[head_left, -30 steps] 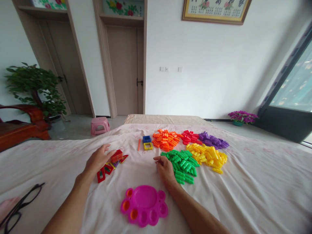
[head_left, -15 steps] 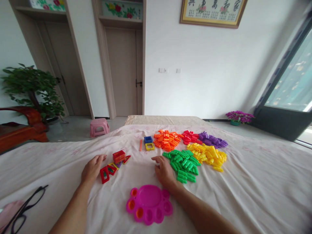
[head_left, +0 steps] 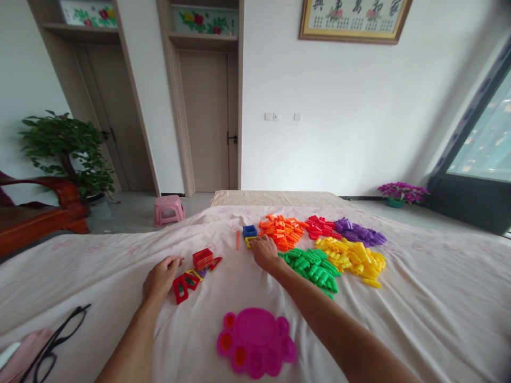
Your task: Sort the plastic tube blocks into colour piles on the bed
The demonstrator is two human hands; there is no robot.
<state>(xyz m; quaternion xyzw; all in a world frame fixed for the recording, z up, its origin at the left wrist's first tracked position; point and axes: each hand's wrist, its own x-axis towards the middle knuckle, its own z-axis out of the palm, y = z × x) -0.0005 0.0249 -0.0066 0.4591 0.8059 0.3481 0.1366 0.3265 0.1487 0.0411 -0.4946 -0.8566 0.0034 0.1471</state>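
My right hand [head_left: 265, 252] reaches over the yellow square frame [head_left: 250, 242], fingertips at its right side; whether they grip it is unclear. Just behind is a blue square frame [head_left: 249, 231], with an orange stick [head_left: 238, 240] to its left. My left hand [head_left: 162, 276] rests on the cloth, fingers curled together, left of a red stack of frames [head_left: 203, 258] and loose red frames [head_left: 181, 289]. Piles of orange [head_left: 282, 232], green [head_left: 312, 266], yellow [head_left: 351, 257], red [head_left: 320, 227] and purple pieces [head_left: 359, 232] lie at the right.
A pink paw-shaped tray [head_left: 256, 327] with orange in several cups lies at the front of the cloth-covered surface [head_left: 120, 282]. Black glasses [head_left: 56, 343] lie at the front left. Beyond stand a pink stool [head_left: 169, 210] and a potted plant [head_left: 67, 143].
My right hand has moved forward and away from the green pile to the yellow square frame. The whole view has shifted slightly; my left hand stays beside the red frames.
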